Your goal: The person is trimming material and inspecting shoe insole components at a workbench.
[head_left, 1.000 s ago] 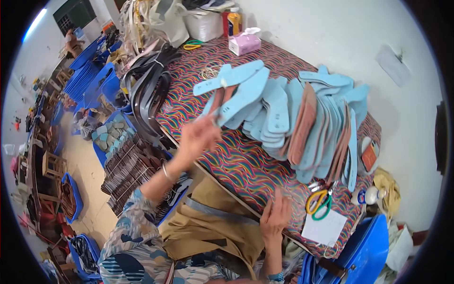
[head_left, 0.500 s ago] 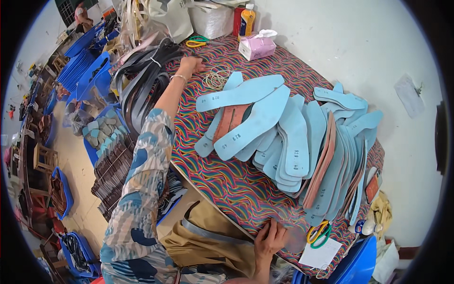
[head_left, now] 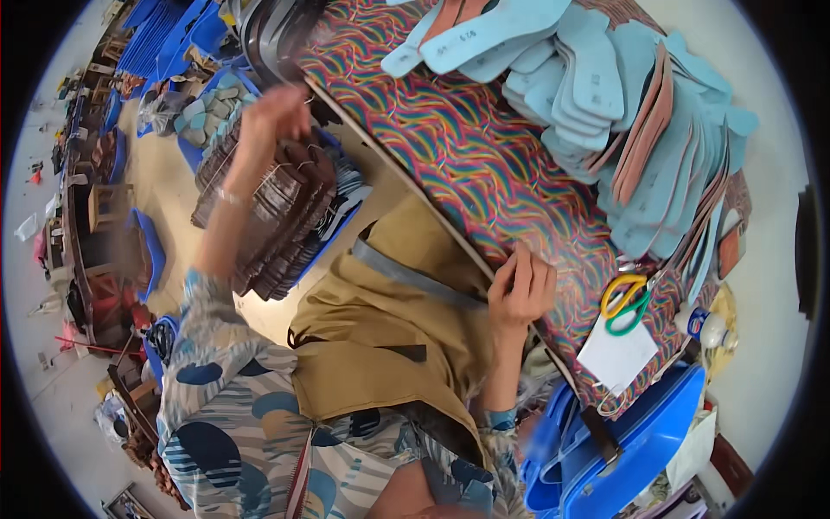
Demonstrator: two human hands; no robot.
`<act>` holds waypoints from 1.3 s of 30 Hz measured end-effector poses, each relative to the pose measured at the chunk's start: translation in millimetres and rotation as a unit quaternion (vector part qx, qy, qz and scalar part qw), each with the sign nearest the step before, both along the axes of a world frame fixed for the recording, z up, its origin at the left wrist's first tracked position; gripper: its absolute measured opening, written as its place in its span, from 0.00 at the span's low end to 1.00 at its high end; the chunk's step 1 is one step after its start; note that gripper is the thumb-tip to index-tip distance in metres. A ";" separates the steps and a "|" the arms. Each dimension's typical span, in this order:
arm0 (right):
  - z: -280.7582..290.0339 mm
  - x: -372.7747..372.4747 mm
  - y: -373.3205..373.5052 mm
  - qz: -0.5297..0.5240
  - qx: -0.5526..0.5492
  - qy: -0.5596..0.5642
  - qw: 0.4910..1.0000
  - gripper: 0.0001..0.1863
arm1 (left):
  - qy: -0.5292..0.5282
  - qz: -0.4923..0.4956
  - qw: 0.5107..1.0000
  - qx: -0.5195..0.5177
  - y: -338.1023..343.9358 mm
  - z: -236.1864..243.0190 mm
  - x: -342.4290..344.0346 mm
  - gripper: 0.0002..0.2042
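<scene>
Right hand [head_left: 522, 290] at rainbow-patterned table [head_left: 484, 164], tan floor [head_left: 164, 173], blue bins [head_left: 641, 454]

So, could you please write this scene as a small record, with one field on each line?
Left hand: near dark brown bundles; too blurred to tell whether it holds anything
Right hand: at the near edge of the table; no held item visible
Main pile: overlapping light-blue flat pieces, some pinkish-brown pieces among them
Tool: scissors with yellow and green handles, partly over white paper
</scene>
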State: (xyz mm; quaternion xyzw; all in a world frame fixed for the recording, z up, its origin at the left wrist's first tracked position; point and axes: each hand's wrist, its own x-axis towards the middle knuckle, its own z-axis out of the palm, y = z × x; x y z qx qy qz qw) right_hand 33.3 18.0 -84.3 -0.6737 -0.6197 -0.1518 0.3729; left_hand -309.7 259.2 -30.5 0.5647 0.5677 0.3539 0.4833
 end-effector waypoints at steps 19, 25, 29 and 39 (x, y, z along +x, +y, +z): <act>-33.9 -109.1 -78.4 0.283 -0.286 0.141 0.905 0.07 | -0.610 -0.102 0.692 -0.373 -122.3 -215.9 -45.2 0.20; 2.0 -143.8 -92.0 0.390 -0.171 0.255 0.868 0.11 | -0.496 -0.021 0.712 -0.497 -140.1 -103.0 24.0 0.32; 3.2 -130.3 -105.0 0.431 -0.281 0.238 0.824 0.11 | -0.578 0.098 0.668 -0.459 -118.5 -116.8 10.4 0.29; 31.0 -34.4 -154.8 0.193 -0.173 0.144 0.955 0.06 | -0.480 0.004 0.869 -0.117 -24.1 -62.6 -89.2 0.17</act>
